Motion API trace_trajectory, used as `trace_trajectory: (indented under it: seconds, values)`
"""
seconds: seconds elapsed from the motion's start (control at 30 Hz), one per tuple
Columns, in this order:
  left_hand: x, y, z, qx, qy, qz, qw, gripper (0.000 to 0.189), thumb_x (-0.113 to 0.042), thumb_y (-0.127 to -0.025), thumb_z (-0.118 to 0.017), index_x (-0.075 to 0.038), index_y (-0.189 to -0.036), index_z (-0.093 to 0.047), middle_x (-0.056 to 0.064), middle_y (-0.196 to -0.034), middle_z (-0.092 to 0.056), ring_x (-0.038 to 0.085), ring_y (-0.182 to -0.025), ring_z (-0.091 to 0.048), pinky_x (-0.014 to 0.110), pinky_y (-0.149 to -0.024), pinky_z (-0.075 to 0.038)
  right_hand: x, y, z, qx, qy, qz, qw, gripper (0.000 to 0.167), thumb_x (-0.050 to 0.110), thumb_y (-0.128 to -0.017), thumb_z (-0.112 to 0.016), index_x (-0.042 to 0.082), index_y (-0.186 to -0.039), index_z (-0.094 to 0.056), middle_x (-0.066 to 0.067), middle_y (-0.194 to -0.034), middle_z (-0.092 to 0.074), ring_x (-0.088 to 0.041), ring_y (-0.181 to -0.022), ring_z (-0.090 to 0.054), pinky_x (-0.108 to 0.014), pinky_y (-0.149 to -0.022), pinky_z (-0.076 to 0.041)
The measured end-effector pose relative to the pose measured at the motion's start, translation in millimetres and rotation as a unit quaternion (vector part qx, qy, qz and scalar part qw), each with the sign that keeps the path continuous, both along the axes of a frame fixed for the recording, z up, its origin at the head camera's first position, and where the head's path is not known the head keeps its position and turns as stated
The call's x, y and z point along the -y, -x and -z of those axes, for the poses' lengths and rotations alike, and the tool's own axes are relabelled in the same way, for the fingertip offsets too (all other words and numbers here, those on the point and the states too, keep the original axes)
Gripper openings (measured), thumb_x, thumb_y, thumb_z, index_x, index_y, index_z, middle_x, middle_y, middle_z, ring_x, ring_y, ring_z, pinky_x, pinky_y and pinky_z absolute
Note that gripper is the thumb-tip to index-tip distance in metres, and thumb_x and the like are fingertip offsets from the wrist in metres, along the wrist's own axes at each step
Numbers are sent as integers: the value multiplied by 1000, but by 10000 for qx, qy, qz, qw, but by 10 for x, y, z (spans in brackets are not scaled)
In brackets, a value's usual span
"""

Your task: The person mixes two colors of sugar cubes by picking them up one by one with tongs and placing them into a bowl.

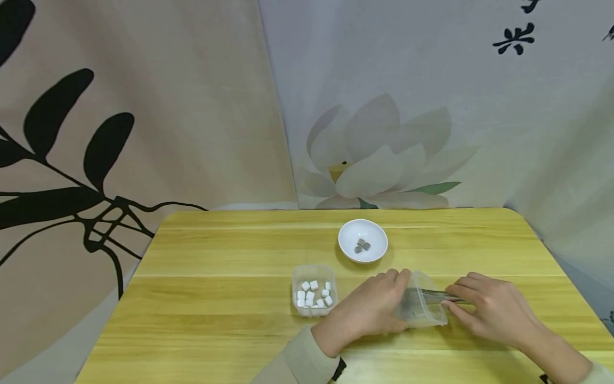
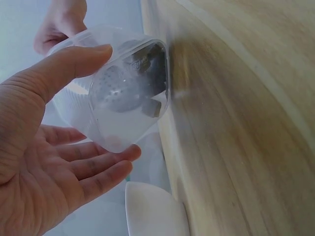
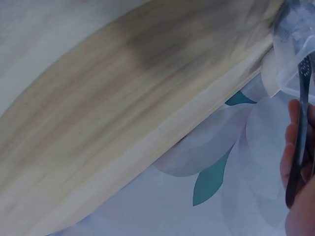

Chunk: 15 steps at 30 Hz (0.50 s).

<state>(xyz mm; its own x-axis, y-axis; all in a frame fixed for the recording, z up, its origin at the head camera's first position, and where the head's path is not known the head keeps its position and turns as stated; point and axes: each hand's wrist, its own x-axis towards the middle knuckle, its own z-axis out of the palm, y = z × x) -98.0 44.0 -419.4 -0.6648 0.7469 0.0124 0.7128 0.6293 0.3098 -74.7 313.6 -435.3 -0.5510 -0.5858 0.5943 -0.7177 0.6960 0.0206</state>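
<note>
My left hand (image 1: 366, 306) grips a clear plastic container (image 1: 428, 314), tipped on its side with its mouth toward my right hand. In the left wrist view, thumb and fingers span the container (image 2: 113, 132), and dark grey cubes (image 2: 152, 107) show through its base. My right hand (image 1: 494, 309) pinches metal tongs (image 1: 436, 296), which reach into the container's mouth. A perforated tong end (image 2: 115, 88) is visible through the plastic, close to the cubes; whether it grips one I cannot tell. The right wrist view catches the dark tong arm (image 3: 298, 142) along the fingers.
Behind the container stands a white bowl (image 1: 355, 226) with 3 grey cubes (image 1: 362, 246) in it. Left of my left hand, a square clear tub (image 1: 314, 270) holds several white cubes (image 1: 310, 295). All rest on a wooden table (image 1: 216, 298), with a printed cloth (image 1: 216, 106) behind.
</note>
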Motion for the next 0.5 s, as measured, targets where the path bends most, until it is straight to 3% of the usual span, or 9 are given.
trace_trajectory:
  seconds: [0.5]
  values:
    - [17, 12, -7, -55, 6, 10, 10000, 83, -40, -76, -93, -10, -138, -49, -4, -105, -53, 7, -88, -47, 16, -73, -42, -150, -33, -81, -87, 563, 363, 9977, 54, 62, -103, -52, 20, -81, -79, 10, -78, -72, -11, -62, -66, -23, -50, -49]
